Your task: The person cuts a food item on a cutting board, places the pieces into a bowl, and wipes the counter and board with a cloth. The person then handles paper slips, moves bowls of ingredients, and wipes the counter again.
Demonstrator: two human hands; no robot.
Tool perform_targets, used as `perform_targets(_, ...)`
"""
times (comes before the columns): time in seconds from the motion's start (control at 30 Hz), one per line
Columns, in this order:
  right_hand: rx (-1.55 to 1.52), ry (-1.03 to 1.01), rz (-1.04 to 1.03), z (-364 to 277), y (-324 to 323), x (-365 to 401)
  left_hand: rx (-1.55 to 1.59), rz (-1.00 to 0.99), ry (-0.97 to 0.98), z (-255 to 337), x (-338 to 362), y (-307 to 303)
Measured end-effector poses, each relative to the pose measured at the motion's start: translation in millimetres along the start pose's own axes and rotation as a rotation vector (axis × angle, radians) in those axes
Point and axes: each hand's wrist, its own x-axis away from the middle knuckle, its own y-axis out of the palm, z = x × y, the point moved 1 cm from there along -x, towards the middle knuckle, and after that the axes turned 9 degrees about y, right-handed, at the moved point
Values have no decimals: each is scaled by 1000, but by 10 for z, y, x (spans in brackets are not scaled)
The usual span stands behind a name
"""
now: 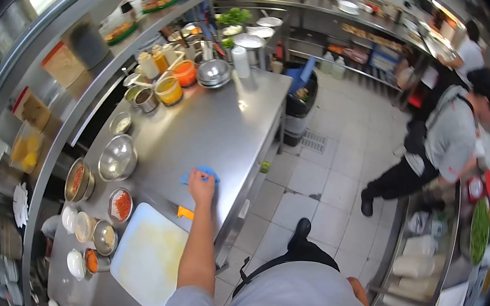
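My left hand (201,186) is closed on a blue cloth (209,173), which is pressed against the steel worktable (235,118) near its right edge. Just below that hand lies a yellow-handled knife (185,212), partly covered by my forearm. A white cutting board (151,254) with yellowish stains rests on the table to the left of my arm. Of my right arm only a strip of skin shows at the bottom, beside my body; the right hand itself is out of view.
Along the table's left side stand metal bowls (117,158) and a bowl of chopped red food (121,204). Sauce containers (169,91) and a squeeze bottle (241,63) line the back. A bin (300,104) stands beyond the table. A co-worker (448,130) bends at the right counter.
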Motion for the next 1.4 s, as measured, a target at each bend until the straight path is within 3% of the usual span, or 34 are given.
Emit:
perform_targets(0.03,53,-24,-17,-74,-163,-261,59,-48,-118,215,-90,-66)
perform_targets(0.1,123,-175,-55,230,-386,-1603,17,-16,-127,531,-165,-4)
perform_targets(0.13,155,-251,-71,51,-468,-1826,-10,-19,-118,608,-123,15)
perform_targets(0.17,135,-180,-82,-416,-666,-1900,-30,1,-151,653,-63,25)
perform_targets(0.23,95,-36,-97,-1944,-1081,-1361,-8,-21,-75,711,-54,79)
perform_targets(0.27,265,-317,-165,-2163,-1362,-1868,-63,-48,-39,665,-40,81)
perform_targets(0.3,65,-63,-73,-2769,-1506,-1847,-84,-39,-69,569,-44,90)
perform_targets(0.4,-58,-227,-40,-4150,-1967,-2040,-137,13,-148,303,-183,156)
perform_targets(0.57,-110,-355,14,-5779,-2026,-1951,-628,55,-509,-435,-869,99)
perform_targets(0.73,29,-326,-107,-5880,-1479,-2188,-636,135,-605,-819,-1909,645)
perform_targets(0.83,188,-171,-162,-5353,-1250,-2589,-556,96,-320,-441,-2531,1294)
perform_targets(0.87,260,-114,-140,-5348,-1178,-2394,-544,51,-204,-146,-2667,1558)
perform_targets(0.9,435,-183,-102,-5485,-1160,-1984,-404,31,-107,46,-2745,1899)
perform_targets(0.93,515,-87,-98,-5501,-1167,-1945,-267,7,-10,252,-2824,2235)
perform_targets(1.03,441,63,-175,-5528,-1329,-2077,-77,-229,166,1273,-3138,2748)
perform_targets(1.07,382,-184,-260,-4854,-1499,-2964,-25,-256,210,1492,-3266,2936)
perform_targets(1.1,-243,213,-494,-4769,-1671,-3373,26,-281,250,1662,-3431,3108)
perform_targets(1.17,0,-10,-18,-5836,-1635,-2521,65,-319,273,1942,-3976,3618)
perform_targets(1.4,-76,-139,-106,-6770,-1903,-2605,16,-326,236,2448,-4743,4514)
